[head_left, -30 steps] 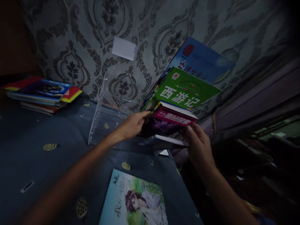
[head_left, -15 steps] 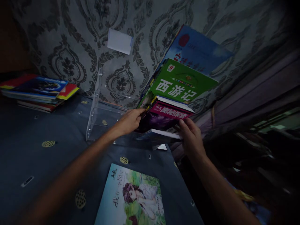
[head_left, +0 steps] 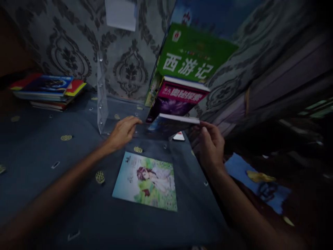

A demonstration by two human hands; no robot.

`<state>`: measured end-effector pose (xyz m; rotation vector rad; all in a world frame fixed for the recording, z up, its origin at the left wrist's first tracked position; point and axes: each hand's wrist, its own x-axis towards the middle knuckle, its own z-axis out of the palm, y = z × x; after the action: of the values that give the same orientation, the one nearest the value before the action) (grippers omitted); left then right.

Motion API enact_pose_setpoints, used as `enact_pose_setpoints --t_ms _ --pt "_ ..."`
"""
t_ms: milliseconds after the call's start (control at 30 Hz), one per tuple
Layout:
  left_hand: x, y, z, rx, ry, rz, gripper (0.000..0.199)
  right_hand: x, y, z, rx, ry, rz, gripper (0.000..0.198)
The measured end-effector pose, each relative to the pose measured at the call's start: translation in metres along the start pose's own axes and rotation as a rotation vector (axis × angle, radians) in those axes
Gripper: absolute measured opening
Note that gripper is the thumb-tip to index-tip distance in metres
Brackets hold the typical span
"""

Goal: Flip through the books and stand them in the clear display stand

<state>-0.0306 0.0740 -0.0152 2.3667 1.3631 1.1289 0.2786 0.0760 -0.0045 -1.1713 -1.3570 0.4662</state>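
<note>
My left hand reaches into the clear acrylic rack, fingers stretched out and holding nothing. Its fingertips are just left of the books. At the other side, my right hand has its fingertips against the right edge of a dark book in the front tier; thumb and fingers are apart. Behind that stands a purple-and-black book, then a green book with white characters, then a blue book. Flat on the table lies a light-coloured book with a drawn girl.
A stack of books lies at the back left of the patterned dark tablecloth. A white card is on the wallpapered wall. A phone-like object rests by the rack. Past the table's right edge lies a blue sheet.
My left hand has drawn back leftward from the purple book. My right hand has come away from the purple book to the front book's edge. The view has tilted down.
</note>
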Motion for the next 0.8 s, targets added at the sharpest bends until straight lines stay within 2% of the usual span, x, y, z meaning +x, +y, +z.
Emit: enact_pose_setpoints --t_ms 67,167,267,433,533,600,700,800 --pt "-0.024 -0.001 0.001 0.023 -0.162 -0.032 0.032 -0.029 0.005 -0.003 -0.068 -0.11 -0.013 0.03" --pt "-0.061 0.002 0.01 0.074 -0.322 -0.059 0.034 -0.071 0.008 -0.003 -0.174 -0.5 -0.115 0.028" --pt "-0.092 0.012 0.023 0.161 -0.348 -0.065 0.039 -0.103 0.003 0.005 -0.255 -0.86 -0.303 0.035" --pt "-0.116 0.024 0.037 0.263 -0.285 -0.013 0.04 -0.125 -0.007 0.033 -0.383 -1.141 -0.471 0.046" --pt "-0.12 0.022 0.04 0.267 -0.265 0.0 0.04 -0.126 -0.003 0.047 -0.42 -1.187 -0.491 0.053" --pt "-0.12 0.019 0.041 0.263 -0.258 -0.003 0.041 -0.123 0.004 0.05 -0.453 -1.147 -0.469 0.056" --pt "-0.119 0.019 0.042 0.298 -0.248 -0.001 0.041 -0.114 0.019 0.041 -0.5 -1.035 -0.406 0.058" --pt "-0.118 0.041 0.039 0.49 -0.257 -0.044 0.04 -0.111 0.037 0.022 -0.502 -0.921 -0.38 0.054"
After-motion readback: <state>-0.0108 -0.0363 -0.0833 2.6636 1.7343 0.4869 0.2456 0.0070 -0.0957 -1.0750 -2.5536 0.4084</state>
